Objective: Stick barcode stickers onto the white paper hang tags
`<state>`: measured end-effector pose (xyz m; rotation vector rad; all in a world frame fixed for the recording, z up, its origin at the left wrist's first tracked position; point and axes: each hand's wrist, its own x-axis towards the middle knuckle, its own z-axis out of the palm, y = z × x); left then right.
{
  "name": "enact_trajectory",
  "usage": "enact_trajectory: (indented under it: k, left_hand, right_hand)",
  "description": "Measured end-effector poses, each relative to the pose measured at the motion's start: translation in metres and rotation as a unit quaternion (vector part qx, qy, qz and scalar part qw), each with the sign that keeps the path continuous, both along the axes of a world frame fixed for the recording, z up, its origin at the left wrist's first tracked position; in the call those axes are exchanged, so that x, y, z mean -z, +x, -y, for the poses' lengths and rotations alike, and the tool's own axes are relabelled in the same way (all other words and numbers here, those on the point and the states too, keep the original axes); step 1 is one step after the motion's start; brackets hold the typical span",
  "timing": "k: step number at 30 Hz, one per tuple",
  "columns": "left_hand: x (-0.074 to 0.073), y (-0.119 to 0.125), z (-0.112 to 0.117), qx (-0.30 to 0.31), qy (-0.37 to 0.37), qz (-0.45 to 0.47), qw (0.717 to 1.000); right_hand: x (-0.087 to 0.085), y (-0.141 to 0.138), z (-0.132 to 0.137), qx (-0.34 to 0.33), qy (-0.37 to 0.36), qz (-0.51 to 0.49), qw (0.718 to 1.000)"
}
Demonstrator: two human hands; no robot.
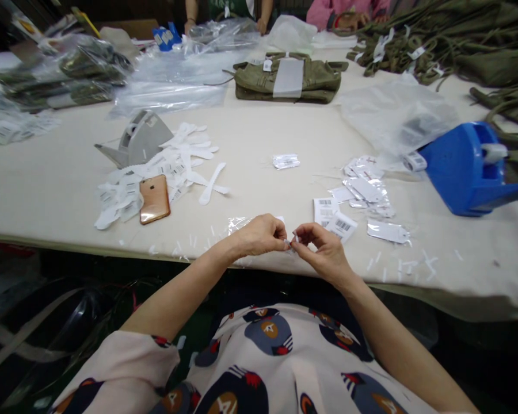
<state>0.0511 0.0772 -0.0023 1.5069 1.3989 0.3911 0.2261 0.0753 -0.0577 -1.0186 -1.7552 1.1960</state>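
Note:
My left hand (261, 236) is closed in a pinch at the table's front edge, its fingertips on something too small to make out. Facing it, my right hand (323, 248) is also closed, thumb and finger pinching a small white piece (296, 236). The two sets of fingertips almost meet. Beside my left hand lies a clear plastic packet (237, 224), partly hidden by it. White barcode labels (342, 226) lie just beyond my right hand. Farther right are a plastic-sleeved tag (388, 231) and a heap of tags (366, 187).
A phone (154, 199) rests by piled white label strips (185, 155) and a grey tape dispenser (144, 138). A blue tape dispenser (461, 169) stands right. Folded olive garment (259, 86) lies ahead; clear bags (168, 86) lie left of it. Two people's hands (349, 22) are across the table.

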Motion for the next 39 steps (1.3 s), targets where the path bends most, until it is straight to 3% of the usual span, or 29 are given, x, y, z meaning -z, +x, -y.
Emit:
enact_trajectory:
  k: [4,7,9,12,16,19,21,24,27,30,33,39]
  left_hand:
    - [0.006,-0.006,0.004,-0.099,0.025,0.027,0.994]
    - [0.02,-0.001,0.015,-0.243,0.035,0.115,0.963]
    - [0.031,0.011,0.025,-0.322,-0.019,0.198,0.926]
    - [0.043,0.035,0.039,-0.385,-0.116,0.343,0.849]
    - [0.046,0.061,0.045,-0.439,-0.157,0.481,0.743]
    - [0.046,0.069,0.044,-0.45,-0.177,0.514,0.709]
    - [0.047,0.067,0.043,-0.458,-0.158,0.492,0.724]
    - [0.048,0.051,0.04,-0.45,-0.06,0.376,0.808]
    - [0.046,0.024,0.038,-0.414,0.013,0.258,0.873]
    - [0.045,-0.001,0.037,-0.402,0.028,0.212,0.891]
    - [0.048,-0.012,0.039,-0.396,0.037,0.206,0.894]
    - [0.052,-0.003,0.045,-0.359,0.02,0.216,0.908]
  right_hand:
    - [0.008,-0.006,0.005,0.083,-0.061,-0.1,0.99]
    - [0.012,-0.015,0.009,0.201,-0.116,-0.22,0.947]
    - [0.014,-0.021,0.011,0.249,-0.153,-0.279,0.915]
    - [0.015,-0.028,0.014,0.256,-0.195,-0.321,0.89]
    - [0.015,-0.032,0.019,0.262,-0.206,-0.309,0.891]
    - [0.018,-0.034,0.022,0.264,-0.195,-0.281,0.902]
    - [0.02,-0.032,0.022,0.262,-0.166,-0.258,0.915]
    - [0.021,-0.019,0.018,0.255,-0.108,-0.212,0.937]
    - [0.016,0.007,0.015,0.186,-0.163,-0.148,0.958]
    - [0.008,0.035,0.019,0.094,-0.261,-0.056,0.959]
    - [0.004,0.052,0.032,0.053,-0.303,-0.002,0.952]
    - [0.018,0.06,0.058,0.082,-0.304,0.026,0.949]
